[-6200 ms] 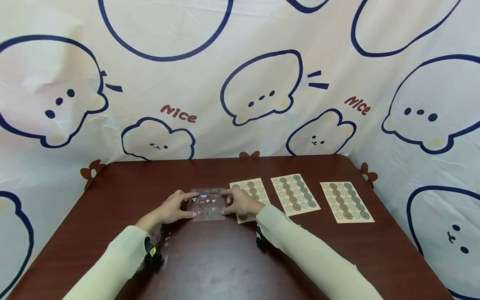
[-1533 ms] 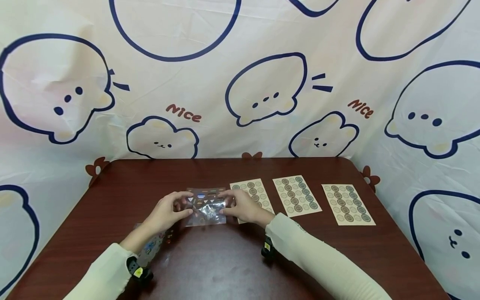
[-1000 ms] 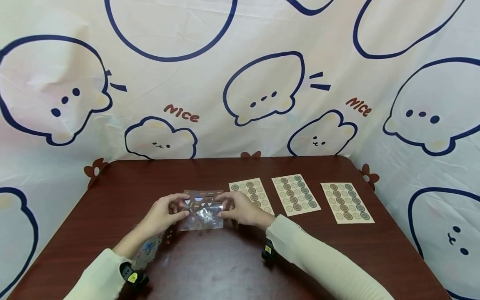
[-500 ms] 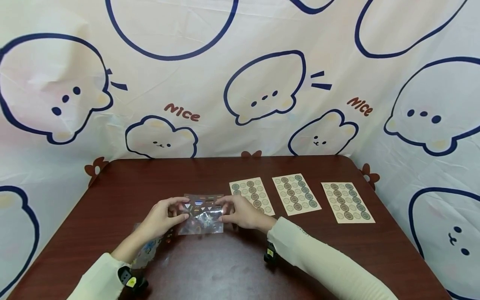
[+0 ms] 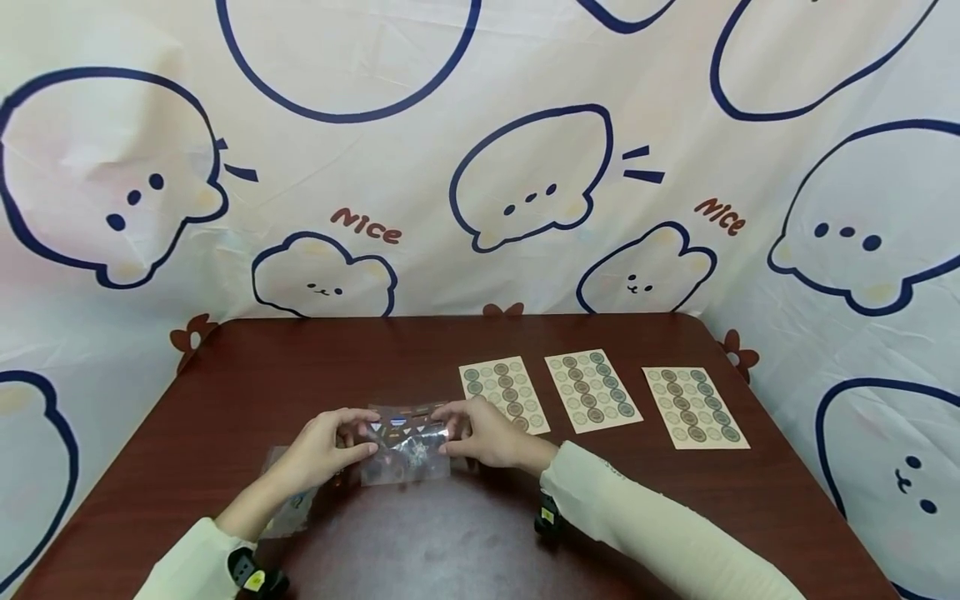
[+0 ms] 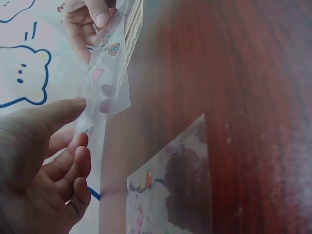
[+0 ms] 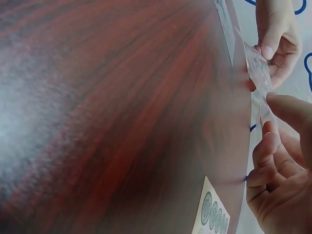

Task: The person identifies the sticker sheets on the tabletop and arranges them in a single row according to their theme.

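Observation:
A clear sticker sheet (image 5: 405,462) with small printed figures is held level between the two hands, raised off the table and catching glare. My left hand (image 5: 322,446) pinches its left edge between thumb and fingers. At the opposite edge my right hand (image 5: 486,435) pinches it the same way. Seen in the left wrist view, the sheet (image 6: 105,73) bends slightly between the hands. A second clear sticker sheet (image 6: 183,190) with coloured prints lies on the table below my left hand; in the head view the left forearm partly covers it.
On the dark wooden table (image 5: 450,542), three cream sheets of round stickers lie to the right: one (image 5: 506,387) just behind my right hand, one (image 5: 592,392) in the middle, one (image 5: 695,408) farthest right. A printed curtain (image 5: 420,167) hangs behind the table.
Earlier the sticker sheet lay under the fingertips near the table's middle. Both hands have raised it and drawn it nearer to the body, showing more of the leftmost cream sheet.

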`<state>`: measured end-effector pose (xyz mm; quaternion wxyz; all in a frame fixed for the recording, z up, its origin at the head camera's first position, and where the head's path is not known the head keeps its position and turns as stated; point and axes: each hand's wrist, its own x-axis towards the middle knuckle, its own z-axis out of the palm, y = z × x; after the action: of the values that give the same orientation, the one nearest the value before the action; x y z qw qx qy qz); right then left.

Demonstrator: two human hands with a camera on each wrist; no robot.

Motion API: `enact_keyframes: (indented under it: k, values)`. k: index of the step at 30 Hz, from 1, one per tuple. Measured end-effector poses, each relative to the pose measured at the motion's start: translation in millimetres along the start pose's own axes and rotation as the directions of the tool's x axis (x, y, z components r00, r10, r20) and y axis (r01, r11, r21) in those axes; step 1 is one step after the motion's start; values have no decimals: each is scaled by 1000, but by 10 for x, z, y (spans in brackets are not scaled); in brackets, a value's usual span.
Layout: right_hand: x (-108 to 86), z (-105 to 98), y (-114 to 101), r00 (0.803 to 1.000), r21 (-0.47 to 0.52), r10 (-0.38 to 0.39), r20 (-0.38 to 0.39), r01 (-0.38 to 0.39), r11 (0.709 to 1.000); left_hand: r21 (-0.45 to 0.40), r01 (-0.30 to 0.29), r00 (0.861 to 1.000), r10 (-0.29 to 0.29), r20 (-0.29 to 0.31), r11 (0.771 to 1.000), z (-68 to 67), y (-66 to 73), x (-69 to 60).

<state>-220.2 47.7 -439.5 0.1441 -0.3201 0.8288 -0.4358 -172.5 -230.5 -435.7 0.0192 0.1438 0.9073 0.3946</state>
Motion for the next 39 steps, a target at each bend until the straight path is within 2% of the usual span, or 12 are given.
enact_keyframes:
  k: [13,23,28,39]
  values:
    - [-135,105,28,999,58,19,33,-21,998,-37,29,996,-25,91,999,28,33,-92]
    - [-188,185,-20,998,35,43,55,-45,998,-32,0,993,4,115,999,12,23,-168]
    - [-216,227,-28,996,21,58,61,-59,998,-21,8,990,-6,140,1000,35,15,-205]
    - [-238,293,4,993,5,67,100,-68,998,12,11,991,-12,130,1000,78,-1,-262]
